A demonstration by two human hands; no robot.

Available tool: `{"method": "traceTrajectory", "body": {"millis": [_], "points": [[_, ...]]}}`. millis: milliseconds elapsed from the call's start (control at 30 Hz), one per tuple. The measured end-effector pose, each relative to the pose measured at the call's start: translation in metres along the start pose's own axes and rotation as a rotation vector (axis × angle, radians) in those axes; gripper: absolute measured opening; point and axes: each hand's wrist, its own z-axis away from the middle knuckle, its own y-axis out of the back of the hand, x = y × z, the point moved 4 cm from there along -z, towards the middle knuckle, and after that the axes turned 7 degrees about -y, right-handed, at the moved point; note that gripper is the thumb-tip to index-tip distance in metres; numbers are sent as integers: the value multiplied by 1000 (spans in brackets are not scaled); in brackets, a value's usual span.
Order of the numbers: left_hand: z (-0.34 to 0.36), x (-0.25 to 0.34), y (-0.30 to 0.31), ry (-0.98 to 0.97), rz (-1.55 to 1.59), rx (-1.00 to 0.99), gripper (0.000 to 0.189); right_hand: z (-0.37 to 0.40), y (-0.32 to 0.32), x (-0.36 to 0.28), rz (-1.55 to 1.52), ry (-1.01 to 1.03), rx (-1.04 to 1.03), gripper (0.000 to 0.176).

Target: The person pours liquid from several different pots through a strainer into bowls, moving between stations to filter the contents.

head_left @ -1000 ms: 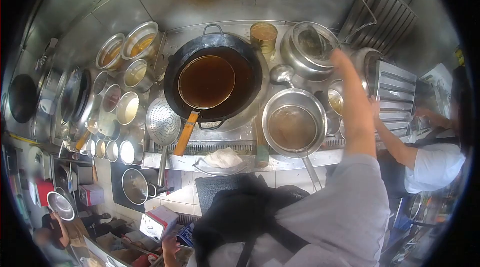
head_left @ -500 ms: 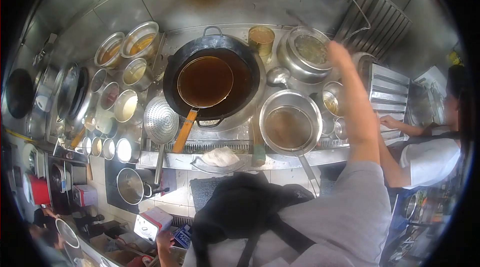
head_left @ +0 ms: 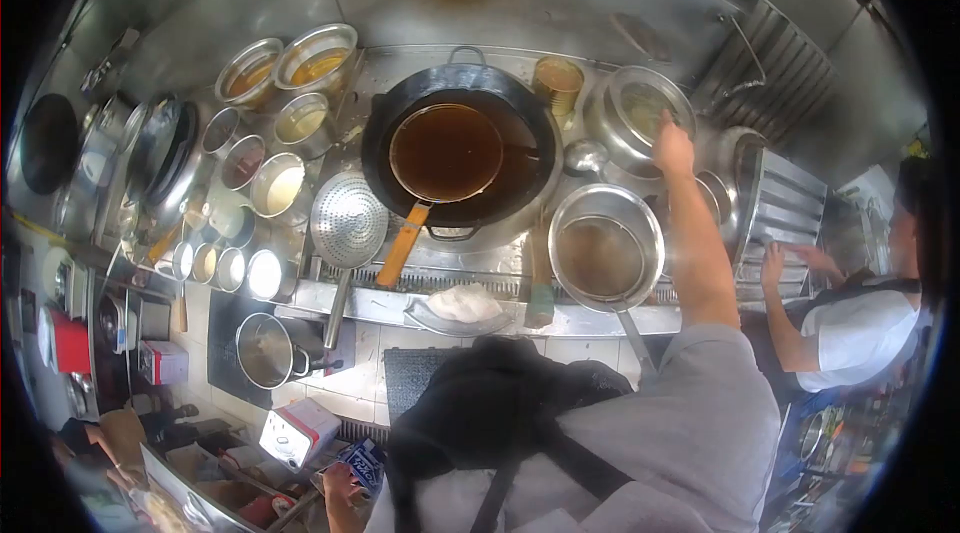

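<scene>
My right hand (head_left: 674, 145) reaches over the steel pot (head_left: 612, 138) at the back right. Its fingers are closed at the pot's near right rim, and whatever they hold is hidden. Pale liquid (head_left: 640, 103) shows inside. Down at my side, my left hand (head_left: 341, 482) hangs with its fingers apart and nothing visible in it. From this view it overlaps a blue printed box (head_left: 363, 463); contact cannot be told. In front of me is a black wok (head_left: 400, 98) of dark brown liquid, with a wooden-handled strainer (head_left: 404, 245) resting in it.
A steel saucepan (head_left: 655, 233) of cloudy liquid stands near the counter edge, beside a ladle (head_left: 585, 157). The perforated skimmer (head_left: 348, 218) lies left of the wok, near several small pots and bowls (head_left: 340, 38). A co-worker (head_left: 850, 328) stands close on my right.
The view has shifted, moving the counter rightward in frame. My right hand has come lower and nearer the pot's rim. The left hand's fingers look more spread. The co-worker's hands have moved.
</scene>
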Motion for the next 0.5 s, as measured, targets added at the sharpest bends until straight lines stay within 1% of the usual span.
{"method": "traceTrajectory", "body": {"millis": [33, 67, 133, 167, 200, 233, 267, 300, 333, 367, 400, 433, 467, 500], "points": [[6, -1, 1, 41, -57, 5, 12, 8, 2, -5, -23, -31, 84, 49], [-1, -8, 2, 47, -30, 14, 12, 16, 1, -11, -50, -54, 164, 47], [-3, -29, 12, 72, 80, 79, 12, 7, -74, 12, 12, 33, 149, 39], [0, -38, 17, 82, 122, 108, 12, 15, -91, 11, 123, 66, -21, 33], [6, -27, 15, 47, 104, 104, 13, 4, -138, 30, 75, 161, -15, 34], [7, -20, 19, 5, 77, 94, 14, 23, -122, 12, 48, 70, -51, 33], [-2, -28, 27, 34, 160, 60, 9, 34, -95, 2, 26, -37, -84, 31], [-12, -40, 45, 26, 168, 58, 9, 37, -79, -12, 23, -32, -74, 31], [-24, -58, 57, 133, 496, -157, 6, 40, -63, -18, 30, -6, -17, 33], [-38, -59, 62, 238, 807, -388, 6, 40, -42, -19, 34, 8, 49, 35], [-49, -57, 69, 211, 770, -423, 6, 43, -15, -32, -73, 88, 180, 40], [-58, -50, 78, 82, 589, -311, 7, 51, 24, -53, -172, 152, 325, 45], [-67, -36, 82, -35, 368, -161, 9, 75, 84, -92, -139, -21, 202, 61], [-69, -19, 83, -77, 267, -76, 11, 75, 111, -103, -155, 14, 364, 60]]}}
